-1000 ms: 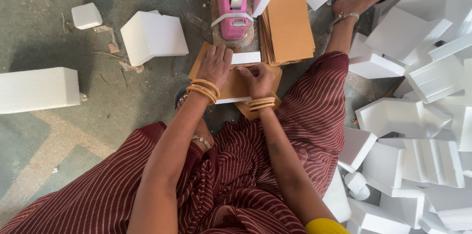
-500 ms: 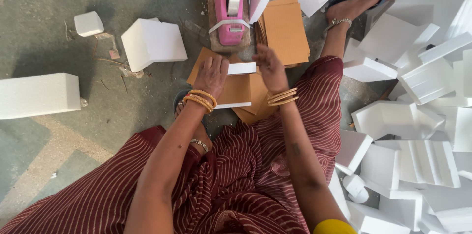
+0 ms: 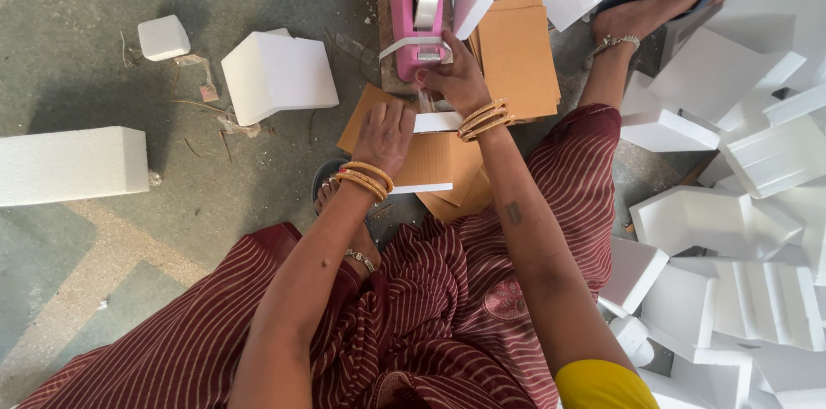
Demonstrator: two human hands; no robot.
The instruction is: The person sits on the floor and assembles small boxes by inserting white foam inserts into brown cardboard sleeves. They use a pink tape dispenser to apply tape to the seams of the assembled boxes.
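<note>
A cardboard-wrapped foam block [image 3: 430, 155] lies on the floor [image 3: 103, 289] before the person's knees, on loose cardboard sheets [image 3: 456, 190]. The left hand [image 3: 385, 135] lies flat and open on it, pressing it so the wrap stays put. The right hand [image 3: 454, 82] reaches to the pink tape dispenser [image 3: 417, 9] just beyond, fingers curled at its tape end. Foam pieces [image 3: 731, 228] lie heaped along the right.

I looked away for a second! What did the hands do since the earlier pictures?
The right hand left the cardboard-wrapped white foam block and reached forward to the pink tape dispenser, fingers at its front end. The left hand stayed pressing on the block. The stack of brown cardboard sheets stayed put.
</note>
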